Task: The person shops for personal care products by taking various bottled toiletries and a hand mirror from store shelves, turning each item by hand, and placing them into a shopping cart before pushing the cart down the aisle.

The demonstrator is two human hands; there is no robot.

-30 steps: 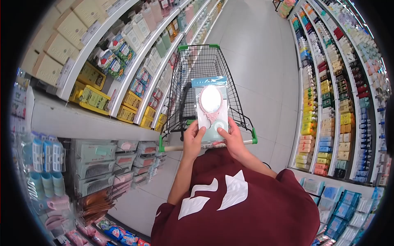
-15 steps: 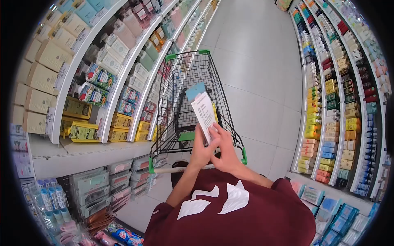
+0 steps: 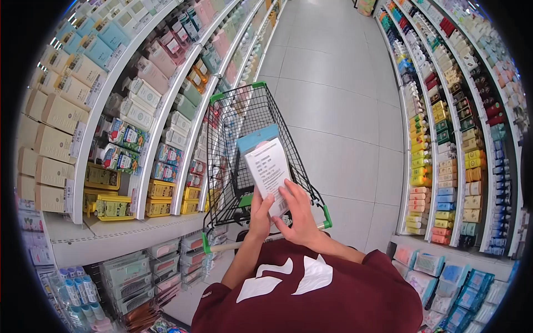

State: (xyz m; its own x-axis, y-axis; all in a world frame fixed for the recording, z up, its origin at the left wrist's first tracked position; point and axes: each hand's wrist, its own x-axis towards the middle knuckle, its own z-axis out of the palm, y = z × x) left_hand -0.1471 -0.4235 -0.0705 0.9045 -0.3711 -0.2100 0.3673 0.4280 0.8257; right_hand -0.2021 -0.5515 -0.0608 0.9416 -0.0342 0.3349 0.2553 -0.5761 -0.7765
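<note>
head view — i see left hand and right hand, fingers clamped on the lower edges of the pack, over the cart — a loosened pinch could drop it.

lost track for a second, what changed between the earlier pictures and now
The package was flipped: its mirror side faced the camera at first, its printed back does now, top leaning left. The shopping cart sits lower and further left in view. The left hand and right hand both still hold the package's lower end.
</note>
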